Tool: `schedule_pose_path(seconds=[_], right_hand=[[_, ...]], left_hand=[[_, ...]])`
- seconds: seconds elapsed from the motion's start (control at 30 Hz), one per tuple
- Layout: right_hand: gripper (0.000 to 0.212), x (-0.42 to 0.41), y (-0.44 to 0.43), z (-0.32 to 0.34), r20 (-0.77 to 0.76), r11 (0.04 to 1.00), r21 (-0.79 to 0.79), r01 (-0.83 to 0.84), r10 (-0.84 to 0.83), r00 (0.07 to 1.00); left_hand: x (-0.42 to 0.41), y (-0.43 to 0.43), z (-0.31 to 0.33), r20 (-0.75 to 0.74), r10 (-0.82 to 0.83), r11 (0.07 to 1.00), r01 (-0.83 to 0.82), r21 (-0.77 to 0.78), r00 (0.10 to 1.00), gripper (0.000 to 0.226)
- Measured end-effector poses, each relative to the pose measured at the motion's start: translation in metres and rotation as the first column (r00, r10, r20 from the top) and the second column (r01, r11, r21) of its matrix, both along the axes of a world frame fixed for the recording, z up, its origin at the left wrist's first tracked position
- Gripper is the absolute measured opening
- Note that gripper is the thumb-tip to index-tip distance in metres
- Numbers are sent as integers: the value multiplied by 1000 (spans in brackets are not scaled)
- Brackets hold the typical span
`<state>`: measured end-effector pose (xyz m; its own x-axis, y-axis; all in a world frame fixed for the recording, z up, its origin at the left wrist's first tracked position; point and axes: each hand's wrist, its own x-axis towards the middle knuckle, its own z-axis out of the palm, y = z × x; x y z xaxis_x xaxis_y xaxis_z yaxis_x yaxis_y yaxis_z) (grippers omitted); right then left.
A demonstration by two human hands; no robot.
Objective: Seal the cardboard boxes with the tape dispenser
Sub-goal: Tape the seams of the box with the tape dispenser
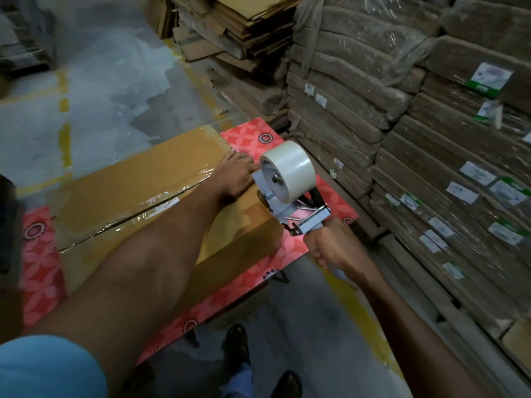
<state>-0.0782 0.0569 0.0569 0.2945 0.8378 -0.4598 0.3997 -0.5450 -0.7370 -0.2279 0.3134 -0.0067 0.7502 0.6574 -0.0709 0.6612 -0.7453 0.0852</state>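
Tape dispenser [283, 193] is gripped at handle by right hand [330, 248] w/ fingers curled round; long axis angled up-left, roll at cardboard box [138, 179] end; left hand [235, 176] pressed flat atop, fingers straight.

**Box on the Table, Stacks to the Right**

The cardboard box [138, 196] lies on the table [244, 282], covering its left and middle. Bare table shows at the box's far corner and along its right and near sides. The left grip [235, 176] rests on the box's top at the right end. Just right of it, the tape dispenser [290, 199] sits at the box's right edge with its tape roll [287, 165] uppermost. The right grip [330, 248] is around the handle, nearer the person. Bundled stacks [431, 173] stand right of the table. A pile of flattened cartons [235, 33] lies behind it on the floor [109, 81]. The person's shoes [236, 344] stand before the table.
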Motion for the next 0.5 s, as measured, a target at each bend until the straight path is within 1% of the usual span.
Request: schedule_pose_path(seconds=[0.03, 0.07, 0.1, 0.13, 0.17, 0.2, 0.23, 0.27, 0.3, 0.33, 0.4, 0.43, 0.5], right_hand=[[20, -1, -11, 2, 75, 999, 24, -33, 31, 997], [18, -1, -15, -4, 46, 1000, -24, -7, 8, 999], [17, 2, -19, -10, -32, 997, -65, 32, -35, 999], [16, 2, -21, -12, -114, 993, -73, 92, -100, 988], [15, 2, -23, -15, -156, 991, -48, 125, -131, 979], [11, 0, -24, -17, -104, 994, 0, 105, -105, 989], [7, 0, -25, -16, -63, 987, 36, 154, -152, 986], [5, 1, -25, -17, -77, 983, 49, 177, -173, 982], [5, 4, -26, -19, -83, 985, 65, 157, -151, 985], [5, 6, -27, -20, -90, 988, 50, 149, -144, 985], [5, 8, -30, -20, -84, 992, 68, 105, -100, 991], [5, 9, -31, -21, -56, 992, 76, 96, -92, 994], [7, 11, -35, -27, 35, 993, 93, 66, -69, 997]], left_hand=[[0, -3, 6, -10, 3, 1000, -3, -7, 1000, 58], [1, -5, 6, 2, 19, 1000, -19, -22, 1000, 70], [3, -8, 8, -15, 29, 999, -30, -12, 999, 80], [6, -11, 9, -17, 22, 1000, -22, -18, 1000, 83], [9, -14, 8, 11, 20, 999, -20, -27, 1000, 79], [10, -19, 8, 54, -11, 1000, 11, -9, 999, 72], [12, -28, 7, 105, -51, 998, 54, -19, 993, 65], [14, -33, 0, 139, -118, 993, 121, -11, 983, 61], [15, -40, -3, 143, -169, 985, 171, -5, 975, 61], [15, -42, -7, 115, -202, 979, 203, 1, 973, 64], [14, -46, -4, 68, -190, 982, 191, 3, 979, 71], [14, -49, 2, 53, -178, 984, 178, 6, 983, 70], [15, -51, 7, 37, -160, 987, 160, 25, 986, 60]])
